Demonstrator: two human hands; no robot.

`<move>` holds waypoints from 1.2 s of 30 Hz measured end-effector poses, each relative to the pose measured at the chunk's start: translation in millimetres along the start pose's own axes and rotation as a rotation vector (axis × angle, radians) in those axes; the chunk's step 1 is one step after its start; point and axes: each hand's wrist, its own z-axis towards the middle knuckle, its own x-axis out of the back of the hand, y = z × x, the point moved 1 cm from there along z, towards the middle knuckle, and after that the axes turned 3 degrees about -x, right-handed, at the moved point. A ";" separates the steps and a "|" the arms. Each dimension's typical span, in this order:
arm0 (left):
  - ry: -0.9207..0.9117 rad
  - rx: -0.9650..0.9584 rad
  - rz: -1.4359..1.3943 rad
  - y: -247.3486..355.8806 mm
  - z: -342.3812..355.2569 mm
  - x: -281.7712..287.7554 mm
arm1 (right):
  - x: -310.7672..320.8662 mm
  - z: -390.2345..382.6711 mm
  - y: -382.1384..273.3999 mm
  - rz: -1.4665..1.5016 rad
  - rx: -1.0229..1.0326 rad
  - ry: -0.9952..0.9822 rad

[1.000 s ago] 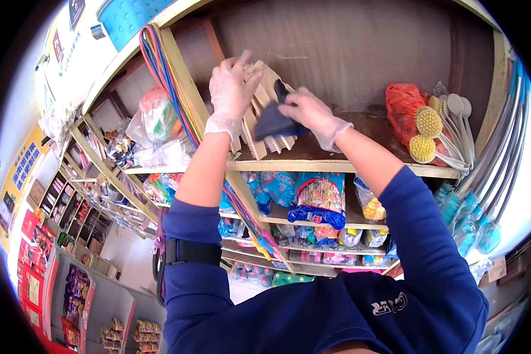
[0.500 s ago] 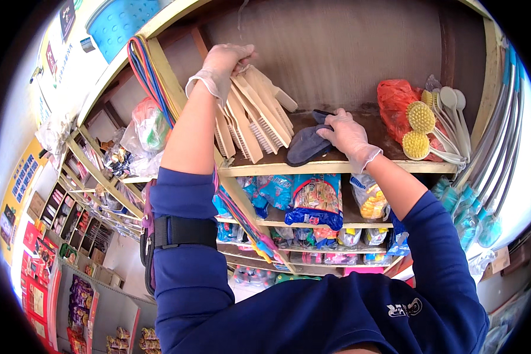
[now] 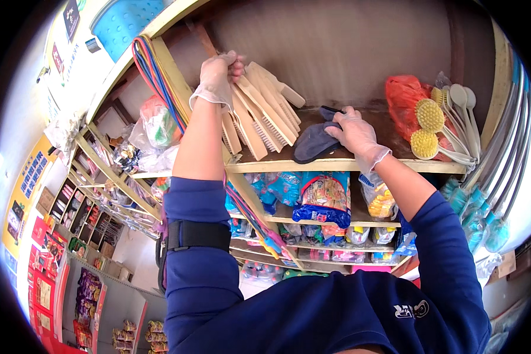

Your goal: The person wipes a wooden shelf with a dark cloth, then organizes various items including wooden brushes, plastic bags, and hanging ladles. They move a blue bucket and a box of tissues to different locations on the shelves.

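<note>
Both my hands wear thin clear gloves at the upper shelf. My left hand (image 3: pixel 217 79) is raised beside the upper ends of several pale wooden brushes (image 3: pixel 259 115), its fingers curled closed. Whatever those fingers might hold is hidden. The brushes lean in a slanted row with their bristles turned to one side. Right of them, my right hand (image 3: pixel 357 134) grips a dark blue-grey cloth item (image 3: pixel 314 143) from above. That soft item lies flat near the shelf's front edge, with a black-edged flap upright by my fingers; its exact kind cannot be made out.
A red plastic bag (image 3: pixel 402 103) and white-handled brushes with round yellow heads (image 3: pixel 429 115) stand right on the shelf (image 3: pixel 289 166). Long-handled brushes (image 3: pixel 510 147) hang at the right side. Coloured cords (image 3: pixel 153 76) hang left. Packaged goods (image 3: pixel 324 197) fill lower shelves.
The whole view has shifted slightly. My left hand has moved a little left and down relative to the brushes, its fingers curling more. My right hand stays on the cloth item.
</note>
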 end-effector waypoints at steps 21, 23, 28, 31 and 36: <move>-0.130 0.310 0.172 -25.0 13.5 41.2 | -2.8 0.1 -1.1 -0.010 0.023 0.014; -0.096 0.299 0.162 -17.9 8.5 33.9 | -2.5 -0.3 1.0 -0.007 0.019 0.017; 0.011 0.177 0.201 -9.8 -14.0 22.7 | -3.1 -0.5 3.0 0.010 0.017 0.020; 0.022 0.122 0.188 -11.4 -28.3 21.5 | -1.1 -1.2 0.2 -0.001 0.002 0.004; -0.002 0.053 0.193 -12.0 -42.3 28.1 | -5.5 -0.7 -5.2 -0.011 0.019 0.002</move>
